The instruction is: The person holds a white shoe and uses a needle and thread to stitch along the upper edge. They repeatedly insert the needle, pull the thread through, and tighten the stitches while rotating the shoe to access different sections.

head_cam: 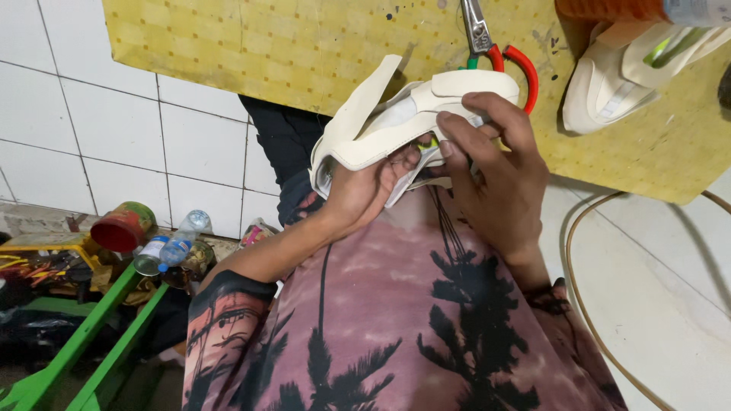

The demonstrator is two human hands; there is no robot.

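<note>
Just off the near edge of the yellow table [304,46], over the person's lap, both hands hold a cream shoe upper [396,114]. The left hand [365,186] pinches its lower edge; the right hand [495,164] curls over its top, apparently gripping. Red-handled scissors [495,46] lie just behind, a second shoe [617,84] to the right.

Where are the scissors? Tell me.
In the head view, the scissors lie on the yellow board at top centre, just beyond the cream shoe upper and left of another cream shoe.
</note>
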